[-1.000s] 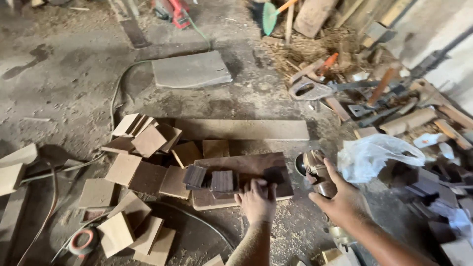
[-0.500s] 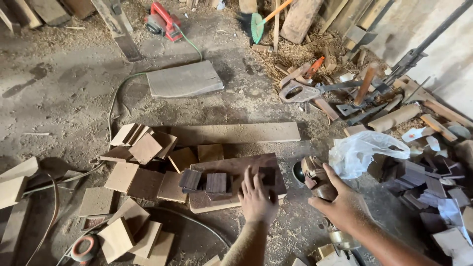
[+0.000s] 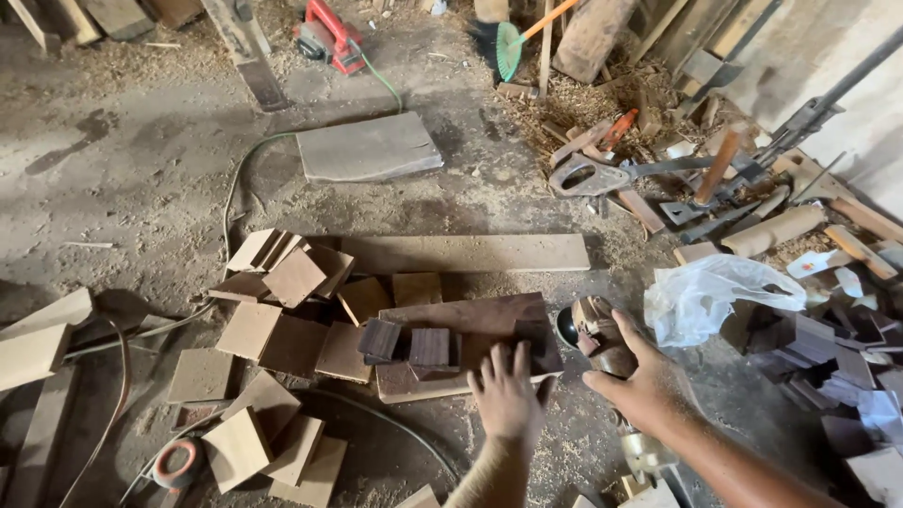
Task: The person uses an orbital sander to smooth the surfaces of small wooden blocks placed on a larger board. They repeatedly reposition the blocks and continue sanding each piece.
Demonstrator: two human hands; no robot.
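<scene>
My left hand (image 3: pixel 509 400) slid back off the board (image 3: pixel 470 343), fingers spread, empty; right hand (image 3: pixel 640 386), at 3 o'clock, grips a dark block (image 3: pixel 602 337).

Dusty, sawdust-strewn concrete floor (image 3: pixel 141 179)

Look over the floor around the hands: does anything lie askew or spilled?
Yes. The wooden squares left of the left hand lie scattered and overlapping at odd angles, and sawdust is strewn by the saw.

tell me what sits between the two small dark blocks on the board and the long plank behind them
In the head view, a tan wood square lies between the dark blocks and the long plank, partly tucked behind the board.
</scene>
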